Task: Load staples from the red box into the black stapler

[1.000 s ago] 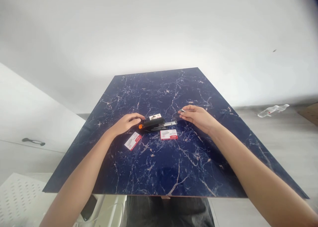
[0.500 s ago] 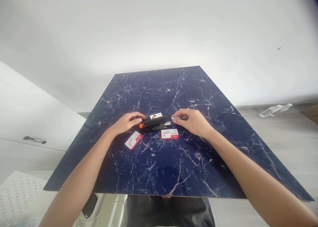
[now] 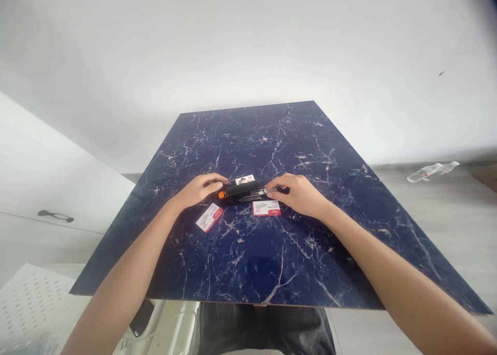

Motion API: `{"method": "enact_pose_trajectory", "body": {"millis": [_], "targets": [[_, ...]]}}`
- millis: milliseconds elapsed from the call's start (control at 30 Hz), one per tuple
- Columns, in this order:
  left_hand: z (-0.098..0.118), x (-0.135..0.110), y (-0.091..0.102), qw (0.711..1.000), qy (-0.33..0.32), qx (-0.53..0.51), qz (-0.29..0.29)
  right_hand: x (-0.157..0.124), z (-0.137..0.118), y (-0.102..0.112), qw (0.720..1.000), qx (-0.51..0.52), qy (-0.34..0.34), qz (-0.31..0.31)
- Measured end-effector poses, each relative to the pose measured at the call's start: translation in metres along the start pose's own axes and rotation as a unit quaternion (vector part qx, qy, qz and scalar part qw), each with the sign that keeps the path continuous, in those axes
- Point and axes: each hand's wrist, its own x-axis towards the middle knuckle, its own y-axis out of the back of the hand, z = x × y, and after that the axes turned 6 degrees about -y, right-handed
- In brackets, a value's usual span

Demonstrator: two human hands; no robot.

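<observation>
A black stapler (image 3: 241, 190) with an orange end lies on the dark blue marbled table, its silver staple channel showing at the right. My left hand (image 3: 201, 190) curls thumb and fingers around the orange end at the left. My right hand (image 3: 297, 192) pinches a small silver strip of staples (image 3: 267, 190) at the channel; the fingers cover much of it. Just in front of the stapler lies a red-and-white staple box (image 3: 266, 208). Another such box (image 3: 209, 218) rests at an angle to the left. Behind the stapler a small white box (image 3: 244, 179) is partly hidden.
The marbled table (image 3: 248, 137) reaches toward a white wall (image 3: 248, 44). A clear plastic bottle (image 3: 432, 172) lies on the floor to the right. At the left is a white cabinet with a dark handle (image 3: 55, 216); a white perforated surface (image 3: 33, 303) sits below it.
My right hand has shifted slightly left with the strip, which is now closer in to the stapler's channel. My left hand keeps its place at the orange end.
</observation>
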Motion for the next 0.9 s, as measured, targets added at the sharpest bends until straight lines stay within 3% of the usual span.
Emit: {"method": "enact_pose_trajectory", "body": {"millis": [200, 567, 900], "targets": [[-0.0010, 0.0003, -0.0008, 1.000, 0.002, -0.006, 0.005, 0.0005, -0.0001, -0.0013, 1.000, -0.002, 0.000, -0.001], [-0.0004, 0.0000, -0.0017, 1.000, 0.007, -0.013, 0.012, 0.0007, 0.0008, -0.0059, 0.996, 0.066, -0.063, 0.003], [-0.0002, 0.0014, -0.0019, 1.000, 0.006, 0.027, 0.002, -0.0005, -0.0014, -0.0054, 0.997, 0.047, -0.053, 0.014]]}}
